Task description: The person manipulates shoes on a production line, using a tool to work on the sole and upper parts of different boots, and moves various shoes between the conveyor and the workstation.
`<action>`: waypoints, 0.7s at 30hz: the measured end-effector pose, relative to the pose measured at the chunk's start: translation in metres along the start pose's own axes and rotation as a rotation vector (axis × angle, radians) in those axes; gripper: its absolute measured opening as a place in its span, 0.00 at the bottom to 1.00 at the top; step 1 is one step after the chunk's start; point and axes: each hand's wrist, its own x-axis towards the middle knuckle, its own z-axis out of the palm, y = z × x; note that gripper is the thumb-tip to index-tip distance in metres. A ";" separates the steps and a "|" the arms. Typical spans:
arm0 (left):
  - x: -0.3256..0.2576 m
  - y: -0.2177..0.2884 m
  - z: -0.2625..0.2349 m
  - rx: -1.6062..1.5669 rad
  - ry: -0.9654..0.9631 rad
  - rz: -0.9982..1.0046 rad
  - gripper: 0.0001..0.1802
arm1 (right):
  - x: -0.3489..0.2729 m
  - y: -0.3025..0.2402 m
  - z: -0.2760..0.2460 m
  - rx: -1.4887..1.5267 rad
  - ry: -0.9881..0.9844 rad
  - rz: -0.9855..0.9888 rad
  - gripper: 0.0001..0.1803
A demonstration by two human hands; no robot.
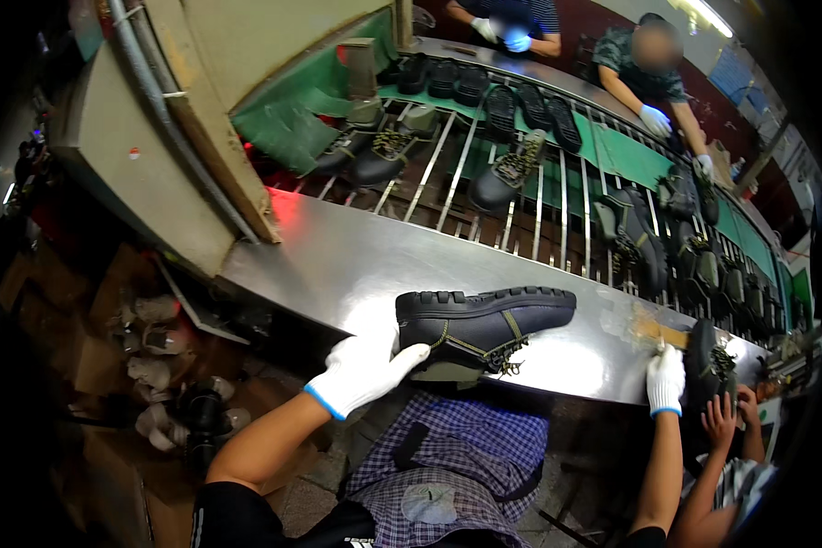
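Observation:
My left hand, in a white knit glove with a blue cuff, grips the heel end of a black work shoe with yellow stitching. The shoe lies tilted on its side, its lugged sole upward and toe to the right, over the near edge of the metal counter. My right hand, gloved the same way, closes around a flat yellow-brown tool, perhaps a brush. The tool lies low over a dull, smeared patch on the counter. Just right of that hand stands another black shoe, close to a co-worker's bare hands.
Behind the metal counter runs a conveyor of metal rods bearing several black shoes and loose soles. Two gloved people work across it; a third is at right. A cream machine housing rises at left, above boxes and shoe lasts.

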 end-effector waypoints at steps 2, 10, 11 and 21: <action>-0.003 0.007 -0.004 -0.099 0.374 0.324 0.31 | -0.006 -0.006 -0.001 0.225 0.094 -0.090 0.20; 0.042 0.009 -0.003 -0.126 0.157 0.442 0.71 | -0.099 -0.268 -0.191 0.926 -0.995 -0.473 0.19; 0.042 0.008 -0.002 -0.128 0.172 0.438 0.70 | -0.098 -0.283 -0.197 0.918 -1.104 -0.493 0.19; 0.042 0.002 0.016 -0.147 0.424 0.547 0.57 | -0.092 -0.330 -0.169 1.072 -1.432 -0.189 0.20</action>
